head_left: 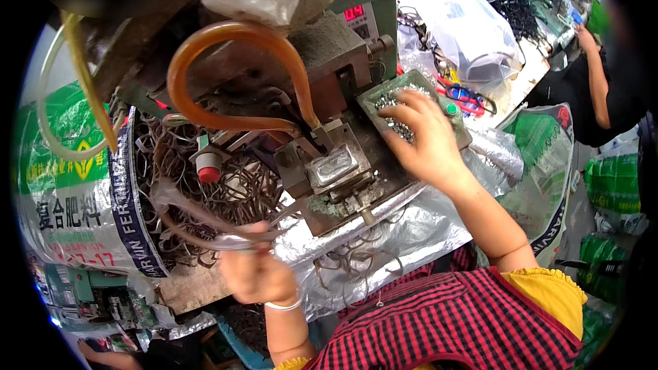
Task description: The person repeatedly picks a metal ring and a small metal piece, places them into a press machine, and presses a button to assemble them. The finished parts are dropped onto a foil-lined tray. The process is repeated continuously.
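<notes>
My left hand (257, 275), smeared by motion, is closed on a looped brown cord (179, 214) that trails off to its left, also blurred. Whether anything else is in that grip I cannot make out. My right hand (426, 138) hovers over a small green tray (447, 122) of tiny shiny metal pieces (403, 101), its fingers curved and apart. No piece shows between them. Between the hands is the press's metal die block (336, 168), with a smooth rectangular plate on top. A thick amber hose (179, 72) arches behind it.
A sack (65, 185) and a heap of brown cords (240, 195) are at the left. Silver foil (411, 229) covers the bench front, with loose cords (356, 264) on it. Scissors (473, 96) lie beyond the tray. Another person's arm (596, 75) shows at far right.
</notes>
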`<act>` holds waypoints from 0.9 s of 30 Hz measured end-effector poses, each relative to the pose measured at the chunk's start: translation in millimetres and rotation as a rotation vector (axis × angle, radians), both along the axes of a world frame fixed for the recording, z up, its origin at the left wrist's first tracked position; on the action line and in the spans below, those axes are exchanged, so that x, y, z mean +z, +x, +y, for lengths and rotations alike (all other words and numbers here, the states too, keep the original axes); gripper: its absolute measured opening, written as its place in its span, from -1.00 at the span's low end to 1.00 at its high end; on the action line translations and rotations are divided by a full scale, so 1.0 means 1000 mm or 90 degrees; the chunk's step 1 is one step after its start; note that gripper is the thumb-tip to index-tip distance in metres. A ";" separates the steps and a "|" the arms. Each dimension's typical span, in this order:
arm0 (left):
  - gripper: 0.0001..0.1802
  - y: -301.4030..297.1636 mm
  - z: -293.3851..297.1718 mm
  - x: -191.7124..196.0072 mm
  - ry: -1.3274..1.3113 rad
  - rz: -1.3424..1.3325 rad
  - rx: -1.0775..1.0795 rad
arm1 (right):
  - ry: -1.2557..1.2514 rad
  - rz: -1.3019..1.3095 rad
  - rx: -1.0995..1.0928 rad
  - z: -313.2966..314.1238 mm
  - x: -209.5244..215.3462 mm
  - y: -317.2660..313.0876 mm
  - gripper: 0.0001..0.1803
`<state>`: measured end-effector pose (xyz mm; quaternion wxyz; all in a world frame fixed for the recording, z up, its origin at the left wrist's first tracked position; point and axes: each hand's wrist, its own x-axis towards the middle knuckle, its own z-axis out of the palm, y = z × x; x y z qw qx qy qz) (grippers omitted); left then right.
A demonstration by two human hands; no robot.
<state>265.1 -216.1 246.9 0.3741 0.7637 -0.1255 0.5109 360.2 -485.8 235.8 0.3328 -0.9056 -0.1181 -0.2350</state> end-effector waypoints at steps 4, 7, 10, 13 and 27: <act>-0.68 0.030 -0.040 0.013 0.246 0.005 -0.147 | -0.124 -0.019 -0.160 -0.031 -0.054 0.016 -0.73; -0.58 0.040 -0.046 0.009 0.300 -0.021 -0.104 | -0.095 -0.111 -0.141 -0.033 -0.061 0.017 -0.82; -0.54 0.046 -0.049 0.005 0.307 -0.058 -0.100 | -0.056 -0.121 -0.139 -0.035 -0.060 0.022 -0.86; -0.53 0.048 -0.050 0.000 0.308 -0.080 -0.095 | 0.001 -0.102 -0.131 -0.039 -0.051 0.028 -0.89; -0.67 0.051 -0.040 0.009 0.311 -0.054 -0.217 | 0.045 -0.120 -0.132 -0.041 -0.045 0.037 -0.90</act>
